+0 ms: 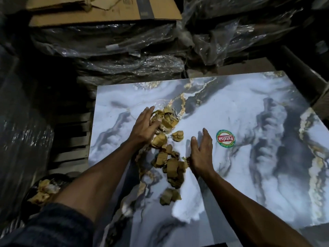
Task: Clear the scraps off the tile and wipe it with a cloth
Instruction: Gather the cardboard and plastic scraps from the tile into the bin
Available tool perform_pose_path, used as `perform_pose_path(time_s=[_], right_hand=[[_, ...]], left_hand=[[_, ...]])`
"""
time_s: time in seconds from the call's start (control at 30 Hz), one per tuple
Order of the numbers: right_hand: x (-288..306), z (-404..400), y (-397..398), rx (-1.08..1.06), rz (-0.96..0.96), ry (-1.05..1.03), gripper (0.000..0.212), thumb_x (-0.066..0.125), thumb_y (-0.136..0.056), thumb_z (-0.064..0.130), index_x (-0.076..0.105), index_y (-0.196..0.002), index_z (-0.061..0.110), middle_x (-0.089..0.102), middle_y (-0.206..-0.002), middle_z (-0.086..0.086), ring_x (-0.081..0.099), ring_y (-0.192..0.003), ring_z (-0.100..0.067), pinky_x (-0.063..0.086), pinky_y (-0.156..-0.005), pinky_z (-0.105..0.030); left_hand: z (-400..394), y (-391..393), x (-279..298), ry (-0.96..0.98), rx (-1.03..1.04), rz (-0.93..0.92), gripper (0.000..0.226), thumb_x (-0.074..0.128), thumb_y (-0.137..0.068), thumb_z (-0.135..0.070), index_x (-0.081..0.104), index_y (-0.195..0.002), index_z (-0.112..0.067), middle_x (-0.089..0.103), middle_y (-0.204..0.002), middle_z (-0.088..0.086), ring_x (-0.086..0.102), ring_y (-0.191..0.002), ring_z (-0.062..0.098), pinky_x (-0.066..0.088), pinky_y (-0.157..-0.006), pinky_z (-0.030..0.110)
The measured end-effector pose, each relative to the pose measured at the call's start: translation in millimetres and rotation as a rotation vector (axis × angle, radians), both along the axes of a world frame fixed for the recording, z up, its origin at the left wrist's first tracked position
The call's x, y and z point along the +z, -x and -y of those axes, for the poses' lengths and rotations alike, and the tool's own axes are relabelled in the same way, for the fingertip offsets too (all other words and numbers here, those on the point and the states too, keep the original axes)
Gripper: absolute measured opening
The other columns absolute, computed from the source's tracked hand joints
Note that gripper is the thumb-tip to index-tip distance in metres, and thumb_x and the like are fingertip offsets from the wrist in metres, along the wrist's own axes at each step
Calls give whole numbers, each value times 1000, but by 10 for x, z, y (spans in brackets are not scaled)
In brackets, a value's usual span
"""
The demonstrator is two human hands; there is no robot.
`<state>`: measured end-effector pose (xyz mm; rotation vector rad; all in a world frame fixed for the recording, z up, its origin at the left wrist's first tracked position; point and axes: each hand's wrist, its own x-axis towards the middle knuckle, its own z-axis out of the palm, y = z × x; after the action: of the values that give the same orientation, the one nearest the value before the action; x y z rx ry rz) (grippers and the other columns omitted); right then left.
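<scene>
Scraps (169, 154) trail lengthwise down the tile (231, 111) between flat hands.

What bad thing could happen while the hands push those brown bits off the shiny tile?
The scraps lie spread out between the left hand and right hand, so some may slip past and stay on the tile. Pieces swept off the near-left edge could scatter beyond the pile on the floor. The round sticker will probably stay stuck.
</scene>
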<state>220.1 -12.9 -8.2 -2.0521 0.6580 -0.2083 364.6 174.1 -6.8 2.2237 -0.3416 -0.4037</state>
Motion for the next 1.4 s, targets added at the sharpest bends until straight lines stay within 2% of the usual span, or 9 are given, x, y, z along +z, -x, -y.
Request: perform_pose_path(time_s=[0.2, 0.3, 0.47, 0.57, 0.67, 0.93, 1.07, 1.27, 1.4], right_hand=[[-2, 456, -821, 321, 38, -23, 68, 37, -94, 50, 29, -150, 12, 33, -154, -10, 31, -141, -23, 27, -116, -39], [-26, 549, -1327, 560, 27, -23, 72, 39, -91, 53, 31, -149, 11, 33, -154, -12, 31, -141, -23, 26, -116, -37], [-135, 398, -1874, 887, 32, 157, 63, 38, -91, 50, 42, -144, 16, 43, -149, -10, 37, -138, -26, 26, -115, -42], [-283, 390, -1869, 1111, 69, 344, 65, 23, -94, 65, 57, -129, 22, 55, -135, -6, 45, -128, -28, 29, -108, -46], [-345, 497, -1678, 1237, 114, 411, 60, 22, -98, 63, 59, -119, 22, 56, -123, -8, 48, -116, -30, 36, -97, -45], [-291, 659, -645, 1095, 86, 395, 64, 29, -90, 65, 59, -129, 24, 43, -150, -5, 27, -144, -26, 21, -116, -46], [-258, 617, -189, 973, 71, 290, 66, 33, -88, 66, 57, -132, 23, 41, -152, -7, 28, -145, -23, 21, -117, -42], [-200, 627, 289, 915, 53, 229, 76, 32, -86, 63, 48, -141, 12, 36, -154, -14, 27, -145, -25, 24, -117, -44], [-221, 629, 572, 724, 57, 187, 71, 33, -88, 60, 48, -139, 12, 44, -148, -12, 38, -137, -27, 30, -113, -45]], left_hand=[[154, -11, -32, -94, 78, 5, 65, 38, -91, -58, 48, -140, -16, 48, -145, 8, 40, -134, 23, 30, -114, 37], [152, 101, -83, -71, 176, -6, 73, 31, -87, -66, 51, -138, -18, 52, -140, 7, 45, -130, 22, 35, -110, 41], [172, 319, -91, -38, 288, 45, 48, 44, -98, -48, 54, -135, -19, 55, -130, 4, 46, -126, 21, 35, -106, 35], [189, 469, -43, -82, 360, 43, 49, 38, -98, -53, 55, -134, -24, 53, -137, 2, 43, -130, 19, 33, -110, 38], [166, 693, 9, -111, 398, 20, 50, 33, -99, -53, 56, -131, -21, 54, -134, 2, 45, -127, 19, 35, -107, 38], [-32, 1409, -56, -34, 474, 74, 54, 38, -96, -53, 63, -120, -13, 60, -128, 4, 42, -129, 12, 28, -112, 31], [-44, 1768, -114, 17, 549, 53, 66, 32, -90, -65, 63, -121, -16, 60, -129, 4, 48, -127, 22, 35, -111, 41], [21, 2300, -19, 98, 578, 55, 58, 36, -96, -56, 55, -132, -15, 51, -129, -4, 46, -121, 10, 32, -99, 23], [29, 2485, -34, 160, 640, 64, 74, 31, -84, -66, 50, -136, -16, 51, -138, 3, 46, -125, 14, 36, -102, 28]])
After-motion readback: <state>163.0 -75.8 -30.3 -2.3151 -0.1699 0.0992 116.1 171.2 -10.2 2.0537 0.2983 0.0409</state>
